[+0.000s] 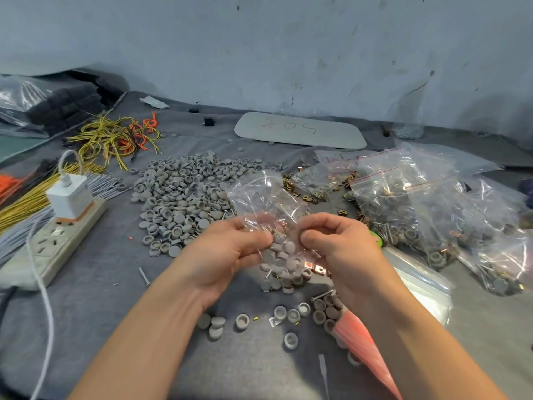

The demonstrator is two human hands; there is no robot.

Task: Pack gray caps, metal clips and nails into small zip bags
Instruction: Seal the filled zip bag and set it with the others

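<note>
So the zip bag (pixel 265 197) was up off the counter (pixel 115 313), pretty much dead centre of the view, held between both hands. The left hand (pixel 230 255) had its fingers (pixel 253 238) curled in and pinching the plastic on one side. The right hand (pixel 343 249) did the same on the other side, thumb pressed against the film. The bottom of the bag already sagged with gray caps, plus a couple of coppery clips and what looked like a nail; the top was crumpled, and I couldn't tell whether the seal was closed.

The big pile of gray caps (pixel 184 197) sat on the counter at about 10 o'clock from the bag. Loose metal clips (pixel 305 192) lay at roughly 1 o'clock, just beside a heap of filled bags (pixel 403 203) spreading out to 3 o'clock. A handful of stray caps (pixel 288 316) was scattered at 6 o'clock, under the wrists. One nail (pixel 144 277) lay on its own at 8 o'clock.

Further out, a power strip (pixel 54 241) with a white charger (pixel 69 197) plugged in was at 9 o'clock. There were tangled yellow and orange wires (pixel 115 137) at 11, and a flat white board (pixel 300 129) with "50" scribbled on it at 12, near the wall.
</note>
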